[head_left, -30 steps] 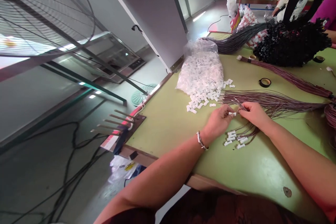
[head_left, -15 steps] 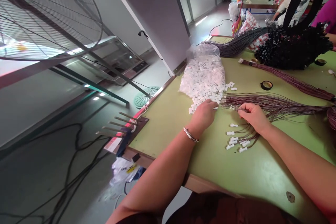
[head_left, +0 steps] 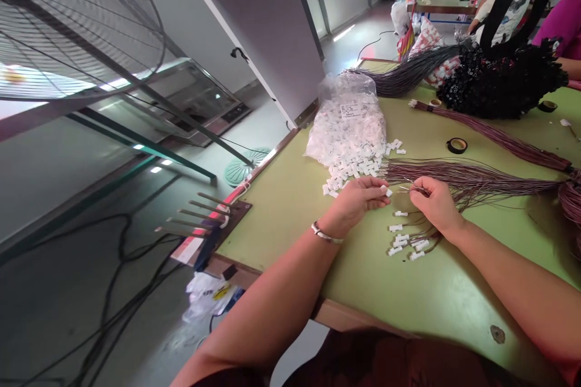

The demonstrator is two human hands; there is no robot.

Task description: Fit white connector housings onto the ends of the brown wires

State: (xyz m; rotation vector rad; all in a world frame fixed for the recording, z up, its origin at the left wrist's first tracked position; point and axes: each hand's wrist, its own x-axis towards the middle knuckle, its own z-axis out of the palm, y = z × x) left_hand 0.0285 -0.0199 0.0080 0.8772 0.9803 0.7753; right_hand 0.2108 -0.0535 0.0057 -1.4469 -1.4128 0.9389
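Observation:
My left hand [head_left: 361, 201] pinches a small white connector housing [head_left: 387, 191] between thumb and fingers, just above the green table. Facing it from the right, my right hand [head_left: 433, 202] is closed on thin brown wires [head_left: 415, 188], whose metal-tipped ends point at the housing with a small gap between. Behind both hands lies a bundle of brown wires [head_left: 481, 174]. Beneath my right hand, several wires ending in white connectors [head_left: 402, 240] rest on the table. Loose white housings [head_left: 354, 170] spill from a clear plastic bag [head_left: 347, 115] beyond my left hand.
Black tape [head_left: 456, 145] lies behind the wire bundle, near a second tied wire bundle [head_left: 494, 133]. A large black heap [head_left: 503, 81] stands at the back right. Metal prongs [head_left: 200, 214] jut from the table's left edge. Another person's purple sleeve [head_left: 560, 27] shows far right.
My left hand has come back from the pile of loose housings with one in its fingers, turning toward my right hand. The right hand stays nearly in place, still gripping the wires.

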